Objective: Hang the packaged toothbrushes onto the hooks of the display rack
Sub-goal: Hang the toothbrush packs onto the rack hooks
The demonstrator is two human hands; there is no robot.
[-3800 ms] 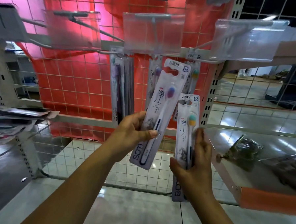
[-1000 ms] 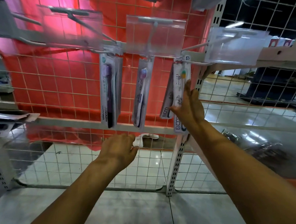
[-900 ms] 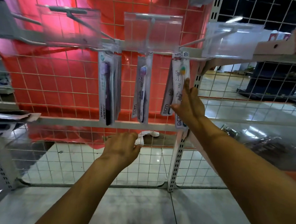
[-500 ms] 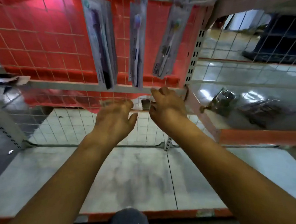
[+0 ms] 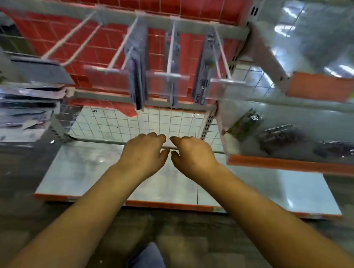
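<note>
Packaged toothbrushes hang on three hooks of the display rack (image 5: 120,18): a purple pack group (image 5: 137,76) on the left one, a single pack (image 5: 173,57) in the middle, and a white pack (image 5: 205,73) on the right. My left hand (image 5: 143,154) and my right hand (image 5: 191,155) hover side by side below the hooks, over the white bottom shelf (image 5: 88,170). Both hold nothing, with fingers loosely curled and pointing down. The frame is blurred by motion.
A stack of packaged toothbrushes (image 5: 19,113) lies on a shelf at the left. Two bare hooks (image 5: 74,40) jut out left of the hung packs. Dark packaged goods (image 5: 278,137) lie on the right shelf with an orange edge (image 5: 293,163). My knee (image 5: 147,261) shows at the bottom.
My right hand let go of the pack on the right hook and dropped down beside my left hand. My view tilted downward, so the hooks now appear from above.
</note>
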